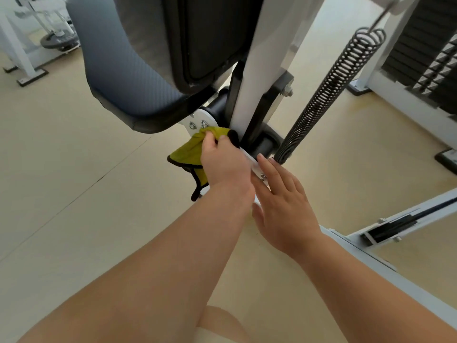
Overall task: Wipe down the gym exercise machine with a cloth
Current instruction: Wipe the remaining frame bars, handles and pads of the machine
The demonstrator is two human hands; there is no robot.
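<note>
Cloth [189, 154], yellow-green with dark trim, is bunched in my left hand [225, 164]. Fingers and thumb are curled round it, pressing it onto the gym machine [257, 70] low down at the black pivot joint [218, 107]. That spot is just below the white bolted plate [197, 120] under the grey seat pad [118, 78]. The cloth's loose end hangs down on the left of that hand.

My right hand [284, 206] is open, fingers straight, lying flat on the white bracket [251, 162] just right of the left hand. Its fingertips [261, 159] are next to the foot of the coil spring [329, 92]; I can't tell if they touch it.

The spring slants up to the far right. Behind it on the far right is the black weight stack [430, 45]. The dark back pad [210, 33] is above the seat. A white base rail [371, 263] runs near right under my right forearm. A weight plate [59, 42] on another white frame sits far left. Beige floor [74, 169] all round.
</note>
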